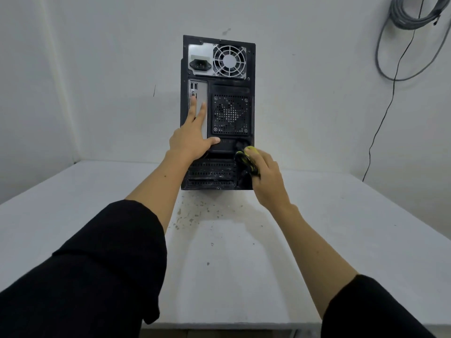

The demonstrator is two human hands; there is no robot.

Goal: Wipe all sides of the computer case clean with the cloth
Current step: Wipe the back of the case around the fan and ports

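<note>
1. Computer case (218,113) stands upright on the white table (341,228), its rear panel facing the camera
2. Left hand (192,135) lies flat against the rear panel, fingers straight, thumb spread sideways
3. Right hand (264,176) grips a bunched yellow-and-black cloth (246,159) against the panel's lower right
4. Grey cables (412,18) hang coiled on the wall

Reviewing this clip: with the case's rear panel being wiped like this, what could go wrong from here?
The cloth in the right hand is already blackened, so it may smear grime across the computer case. It could also snag on the slot covers. The left hand lies flat, gripping nothing; a hard push might shift the case.
</note>
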